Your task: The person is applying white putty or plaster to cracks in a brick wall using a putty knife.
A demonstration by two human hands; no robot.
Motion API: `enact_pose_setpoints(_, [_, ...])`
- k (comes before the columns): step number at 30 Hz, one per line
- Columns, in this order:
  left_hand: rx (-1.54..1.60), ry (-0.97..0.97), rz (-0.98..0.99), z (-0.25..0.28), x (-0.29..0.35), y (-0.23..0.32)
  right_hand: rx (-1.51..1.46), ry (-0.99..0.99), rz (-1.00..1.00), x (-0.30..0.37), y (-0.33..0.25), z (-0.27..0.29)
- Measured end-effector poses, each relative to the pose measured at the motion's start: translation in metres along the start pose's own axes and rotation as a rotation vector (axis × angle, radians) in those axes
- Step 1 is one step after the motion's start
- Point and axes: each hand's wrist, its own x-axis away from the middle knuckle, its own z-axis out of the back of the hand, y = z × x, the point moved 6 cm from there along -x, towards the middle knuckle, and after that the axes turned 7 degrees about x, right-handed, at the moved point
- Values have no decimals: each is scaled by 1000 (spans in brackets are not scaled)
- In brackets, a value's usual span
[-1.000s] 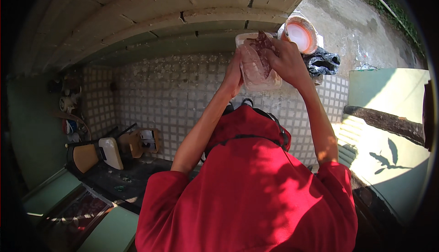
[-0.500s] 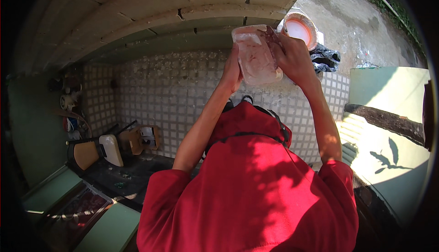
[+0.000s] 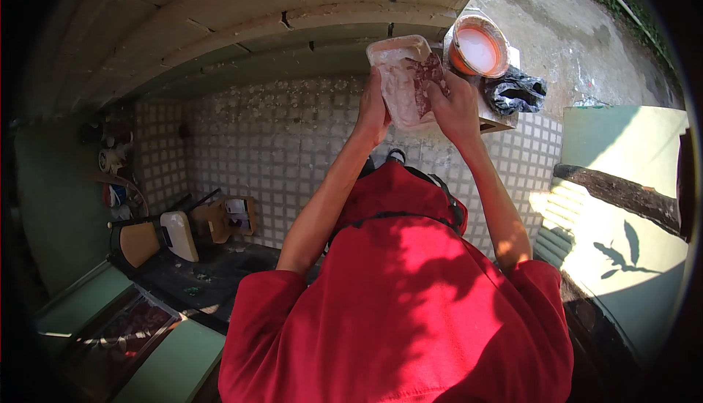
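My left hand [image 3: 374, 110] grips the near left side of a shallow, translucent plastic tub [image 3: 399, 92], its inside smeared with whitish paste. The tub is tilted so that its inside faces me. In my right hand [image 3: 457, 109], the fingers are closed on a flat dark-red piece [image 3: 427, 77] streaked with white. That piece lies against the tub's right part; its exact kind does not show. Just beyond my right hand stands an orange bucket [image 3: 461, 60] of milky pinkish liquid. A crumpled black plastic bag [image 3: 515, 91] lies beside the bucket.
Bucket and bag rest on a low stand [image 3: 498, 120]. A ledge-like wall [image 3: 315, 19] runs along the far side above the tiled floor [image 3: 263, 154]. A cardboard box [image 3: 218, 221] and chair-like items [image 3: 178, 236] sit at left; a dark log [image 3: 622, 196] lies at right.
My right hand has moved left and slightly nearer me, carrying the dark-red piece further over the tub's inside. More of the bucket and its stand now shows.
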Motion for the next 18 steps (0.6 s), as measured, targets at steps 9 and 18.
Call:
enact_pose_setpoints(9, [-15,-6,0,-1,-1,-5,-150,86,-210,3,26,-12])
enact_pose_setpoints(18, [-12,-12,73,-14,10,-13,-36,25,128,-10,-23,36])
